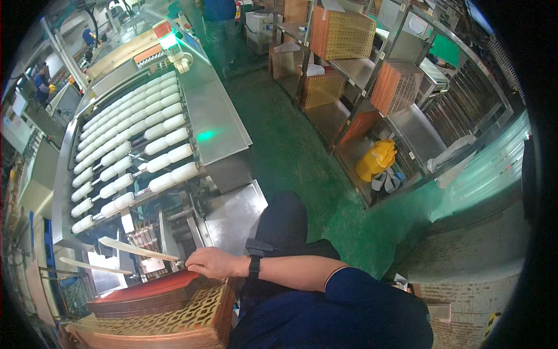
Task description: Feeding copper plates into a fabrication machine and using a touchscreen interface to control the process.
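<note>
From the lower right my right hand (214,263) reaches left, a dark band round its wrist. Its fingers are curled and closed at the far right corner of a thin red panel (148,289); the fingertips are partly hidden. This panel lies above a stack of copper-coloured panels (157,323), whose gold pattern shows along the side. Just beyond the fingers, a pale strip (136,249) sticks out from the end of the roller machine. A second pale strip (96,266) runs beside it. My left hand is out of view.
A roller conveyor (131,139) with rows of white rollers extends ahead on the left, its metal side cover (218,125) beside the green floor (261,110). Metal shelving (349,72) on the right holds panel stacks and yellow gloves (376,160). Farther off a person (220,23) stands.
</note>
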Demonstrator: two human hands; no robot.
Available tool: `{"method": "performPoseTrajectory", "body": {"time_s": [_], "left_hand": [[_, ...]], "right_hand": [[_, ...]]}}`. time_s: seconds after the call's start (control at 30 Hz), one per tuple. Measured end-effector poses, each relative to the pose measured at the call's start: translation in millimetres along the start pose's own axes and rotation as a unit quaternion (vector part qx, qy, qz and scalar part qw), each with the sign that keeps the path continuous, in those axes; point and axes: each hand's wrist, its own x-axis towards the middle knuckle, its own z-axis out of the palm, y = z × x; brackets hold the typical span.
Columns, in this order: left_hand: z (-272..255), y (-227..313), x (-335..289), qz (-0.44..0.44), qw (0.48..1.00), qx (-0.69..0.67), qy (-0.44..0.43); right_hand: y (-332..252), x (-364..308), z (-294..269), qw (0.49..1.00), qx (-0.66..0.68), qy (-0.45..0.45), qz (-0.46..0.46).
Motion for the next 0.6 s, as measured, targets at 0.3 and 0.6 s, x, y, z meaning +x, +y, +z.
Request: {"method": "performPoseTrajectory", "body": {"time_s": [0.3,0.6], "left_hand": [[6.6,-33.4,36.2,-0.014,0.999,0.03,0.009],[-14.7,-81.9,96.1,0.024,0.992,0.123,-0.013]], "right_hand": [[12.3,-7.8,2.3,0.999,-0.023,0.019,0.015],[16.2,-4.7,-0.7,0.999,-0.035,0.022,0.018]]}}
